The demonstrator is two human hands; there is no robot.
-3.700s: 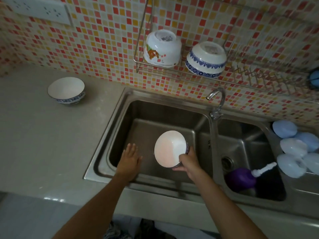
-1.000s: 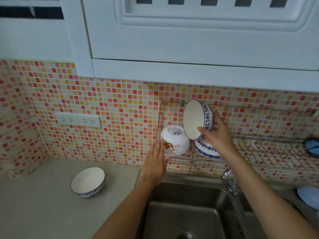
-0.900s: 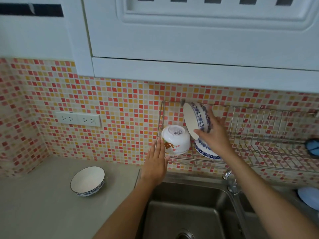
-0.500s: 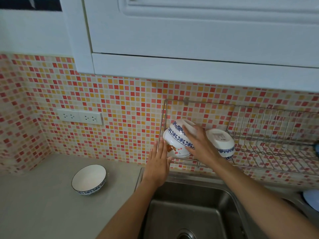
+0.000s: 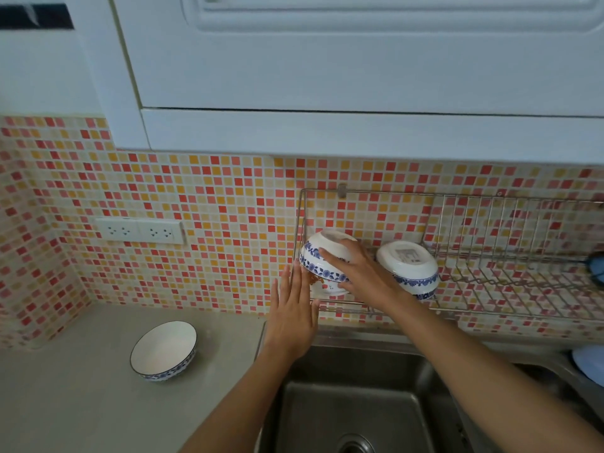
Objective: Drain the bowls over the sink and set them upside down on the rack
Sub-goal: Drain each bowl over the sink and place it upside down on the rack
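Observation:
My right hand [image 5: 358, 273] grips a blue-patterned white bowl [image 5: 318, 256], upside down and stacked on the orange-printed bowl [image 5: 323, 287] at the left end of the wire rack [image 5: 490, 253]. Another blue-rimmed bowl [image 5: 408, 268] sits inverted on the rack just right of it. My left hand [image 5: 292, 312] is held flat with straight fingers by the rack's left edge, its fingertips close to the stacked bowls. One more blue-rimmed bowl [image 5: 165, 351] stands upright on the counter to the left. The steel sink [image 5: 353, 403] lies below my arms.
The rack hangs on a mosaic tile wall under white cabinets [image 5: 359, 60]. A socket strip [image 5: 140, 231] is on the wall at left. A pale blue item [image 5: 590, 362] lies at the sink's right edge, and a dark blue object [image 5: 596, 269] hangs at the rack's right end.
My right hand carried the bowl from the sink up to the rack, turned it over and lowered it onto the orange-printed bowl. My left hand rose beside the rack.

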